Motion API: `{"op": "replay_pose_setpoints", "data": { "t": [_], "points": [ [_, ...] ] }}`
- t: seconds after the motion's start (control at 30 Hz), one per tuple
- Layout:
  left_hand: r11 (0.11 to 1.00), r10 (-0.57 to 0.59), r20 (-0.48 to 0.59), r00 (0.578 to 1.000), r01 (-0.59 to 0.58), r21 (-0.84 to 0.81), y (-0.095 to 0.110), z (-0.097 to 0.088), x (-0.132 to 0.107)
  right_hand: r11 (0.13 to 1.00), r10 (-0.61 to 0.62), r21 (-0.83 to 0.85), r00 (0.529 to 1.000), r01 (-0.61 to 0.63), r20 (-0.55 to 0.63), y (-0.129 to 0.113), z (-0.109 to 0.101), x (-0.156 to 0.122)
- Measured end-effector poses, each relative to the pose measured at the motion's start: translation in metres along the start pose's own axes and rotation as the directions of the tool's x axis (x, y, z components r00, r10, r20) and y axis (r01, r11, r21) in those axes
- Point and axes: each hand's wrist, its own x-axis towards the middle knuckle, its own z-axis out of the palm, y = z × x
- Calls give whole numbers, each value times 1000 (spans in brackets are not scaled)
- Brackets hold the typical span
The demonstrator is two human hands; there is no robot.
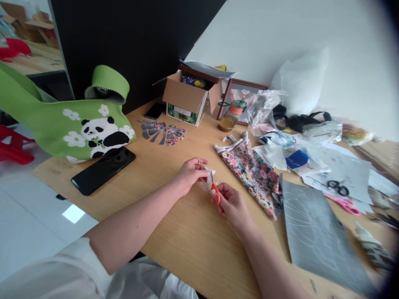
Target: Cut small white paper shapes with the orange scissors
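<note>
right grip (231, 203) closed round orange scissors (214, 187); left grip (188, 175) pinching a small scrap (210, 170).

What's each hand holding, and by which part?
Right hand: orange-handled scissors, by the handles. Left hand: small scrap, pinched at an edge; material unclear.

- Orange-handled scissors (215, 195): held up near the centre of the frame, slightly below its middle, orange loops toward the bottom and slim metal blades pointing toward the top, leaning a little left; whether the blades are parted is too small to tell.
- Small white-and-red scrap (205, 181): thin, pale with a red patch, pinched just left of the blades at the frame's centre; its exact outline is partly hidden by fingers.
</note>
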Motion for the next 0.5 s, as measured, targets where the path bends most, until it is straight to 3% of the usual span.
{"op": "replay_pose_setpoints", "data": {
  "t": [0.5],
  "points": [
    [1000,1,-17,1000,-1,-5,1,1,0,1000,17,4,1000,-17,19,-2,0,0]
  ]
}}
